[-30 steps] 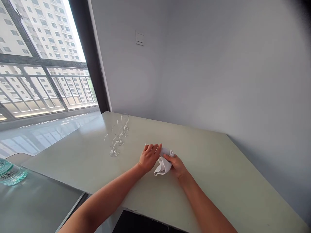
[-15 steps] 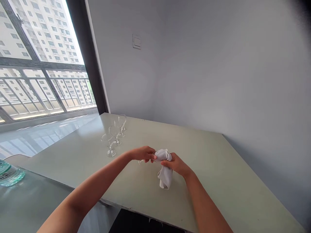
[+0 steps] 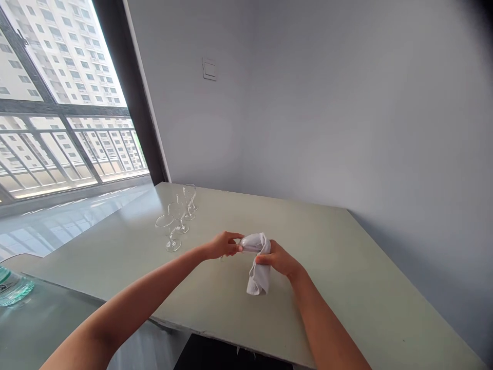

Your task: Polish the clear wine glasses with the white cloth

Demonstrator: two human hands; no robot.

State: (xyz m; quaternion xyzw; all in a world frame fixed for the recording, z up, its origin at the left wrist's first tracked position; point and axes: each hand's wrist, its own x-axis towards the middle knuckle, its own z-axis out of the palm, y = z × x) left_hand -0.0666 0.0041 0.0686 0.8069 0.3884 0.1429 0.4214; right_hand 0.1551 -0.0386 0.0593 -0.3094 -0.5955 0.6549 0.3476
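A clear stemmed glass lies sideways between my hands, above the table. My left hand is closed around its stem end, with the foot mostly hidden behind the fingers. My right hand grips a white cloth that is pushed into and wrapped over the glass's mouth. The loose end of the cloth hangs down beneath the right fingers.
Several clear stemmed glasses stand upright in a row toward the table's far left. The pale table meets grey walls behind. A teal-tinted clear bottle is at the left edge on a lower surface.
My left hand has shifted slightly and its fingers have loosened outward, showing more of the glass bowl. The cloth has turned a little on the glass. The view has tilted slightly.
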